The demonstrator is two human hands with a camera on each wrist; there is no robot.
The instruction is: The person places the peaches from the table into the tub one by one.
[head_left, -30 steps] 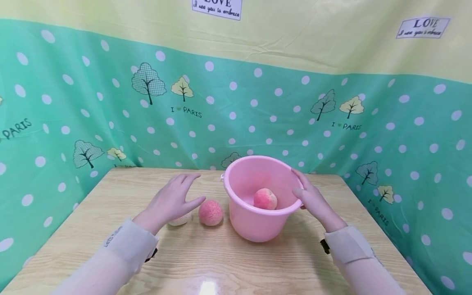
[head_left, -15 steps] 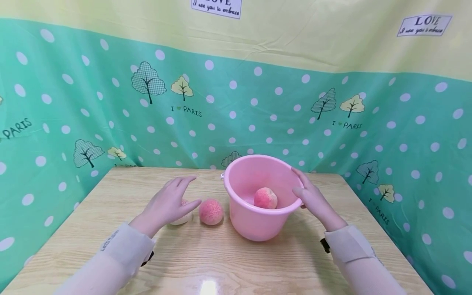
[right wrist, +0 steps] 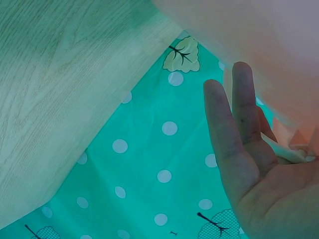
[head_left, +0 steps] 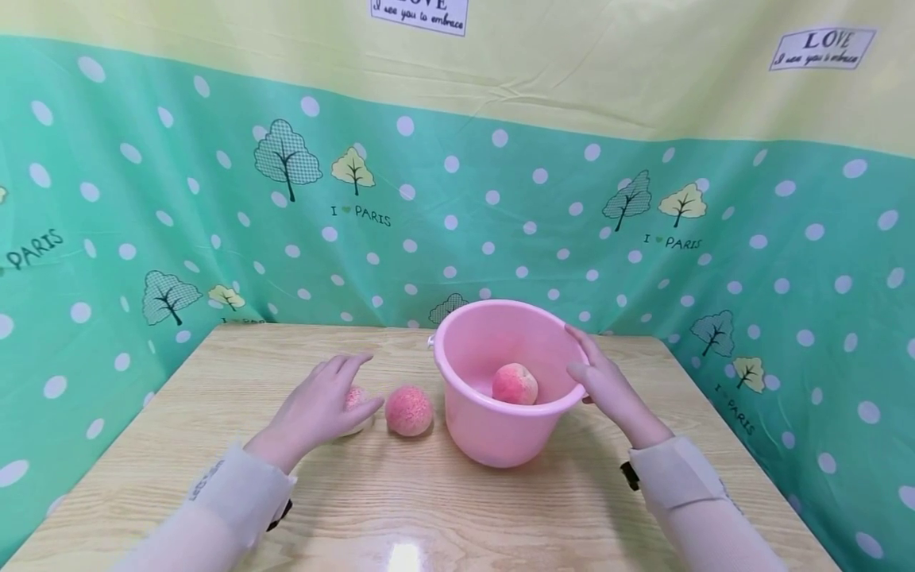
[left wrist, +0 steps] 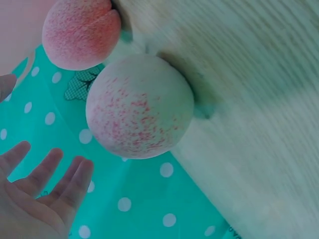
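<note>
My left hand point(head_left: 310, 409) hovers with spread fingers over a pale peach with pink flecks point(left wrist: 139, 107), partly hidden behind it in the head view. In the left wrist view the fingers stand apart from that peach. A pinker peach point(head_left: 409, 411) lies just right of it on the table, beside the bucket. On the right, my right hand point(head_left: 608, 385) holds the rim of the pink bucket point(head_left: 493, 437), which leans a little so its mouth faces me. Inside the bucket rests another peach point(head_left: 515, 384).
The wooden table point(head_left: 400, 508) ends at a green, white-dotted cloth point(head_left: 457, 214) that hangs behind and at both sides. A small handle lug point(head_left: 431, 342) juts from the bucket's left rim.
My left hand has drifted left and slightly down, nearer to me, showing more of the pale peach. The right hand, the bucket and the other peaches stay where they were.
</note>
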